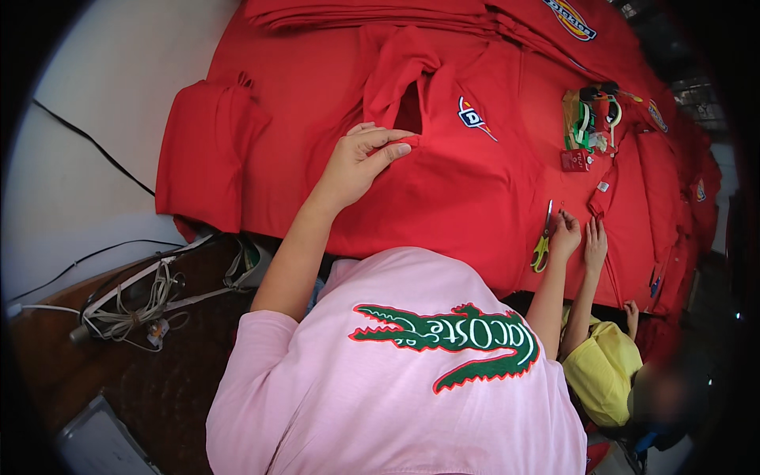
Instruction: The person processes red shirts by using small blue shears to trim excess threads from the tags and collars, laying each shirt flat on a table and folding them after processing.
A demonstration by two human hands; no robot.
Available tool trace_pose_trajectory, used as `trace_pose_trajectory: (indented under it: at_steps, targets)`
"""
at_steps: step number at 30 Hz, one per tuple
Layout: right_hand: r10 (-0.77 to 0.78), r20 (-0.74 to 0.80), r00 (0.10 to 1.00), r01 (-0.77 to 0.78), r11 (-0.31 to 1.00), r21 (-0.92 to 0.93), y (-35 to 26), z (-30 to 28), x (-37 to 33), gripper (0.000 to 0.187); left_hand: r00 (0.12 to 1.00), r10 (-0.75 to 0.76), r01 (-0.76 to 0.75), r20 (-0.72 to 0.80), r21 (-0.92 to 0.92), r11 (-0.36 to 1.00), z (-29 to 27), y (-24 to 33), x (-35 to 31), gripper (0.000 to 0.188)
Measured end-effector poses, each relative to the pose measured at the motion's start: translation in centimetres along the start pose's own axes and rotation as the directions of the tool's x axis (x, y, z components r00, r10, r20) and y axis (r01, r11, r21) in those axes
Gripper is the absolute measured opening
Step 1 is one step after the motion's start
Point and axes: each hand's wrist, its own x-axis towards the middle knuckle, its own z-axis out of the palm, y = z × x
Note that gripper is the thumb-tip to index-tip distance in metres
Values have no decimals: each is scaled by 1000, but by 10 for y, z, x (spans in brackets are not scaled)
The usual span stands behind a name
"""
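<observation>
A red garment [443, 202] with an embroidered patch [475, 119] lies spread in front of me. My left hand [360, 162] is closed on it, thumb and fingers pinching a fold of the red fabric beside a dark opening. Farther right, my right hand [564, 235] is held over red cloth with its fingertips pinched together. Whatever sits between those fingertips is too small to make out. Just left of that hand lies a pair of scissors [541, 247] with yellow-green handles, blades pointing away from me.
A co-worker in a yellow top [603, 372] is close on my right, one hand [595, 247] on red cloth. Tape rolls [584, 119] and a small red box [575, 161] lie beyond. Folded red garments [372, 14] are stacked at the back. Cables [150, 293] hang at left.
</observation>
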Motion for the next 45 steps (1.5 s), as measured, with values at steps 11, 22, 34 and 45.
trace_pose_trajectory:
  at_steps: [11, 22, 34, 45]
  targets:
    - [-110, 780, 616, -118, 966, 229, -268, 96, -123, 29, 995, -96, 96, 16, -319, 943, 17, 34, -38, 20]
    - [-549, 688, 475, 555, 793, 250, -379, 68, -167, 26, 999, 28, -35, -33, -216, 976, 20, 50, -66, 18]
    - [-550, 653, 521, 563, 796, 222, -382, 60, -189, 20, 980, 170, -165, -100, 59, 985, 23, 63, -74, 16]
    - [-401, 778, 483, 100, 908, 406, -366, 70, -176, 18, 996, 83, -88, -30, -204, 975, 23, 59, -76, 15]
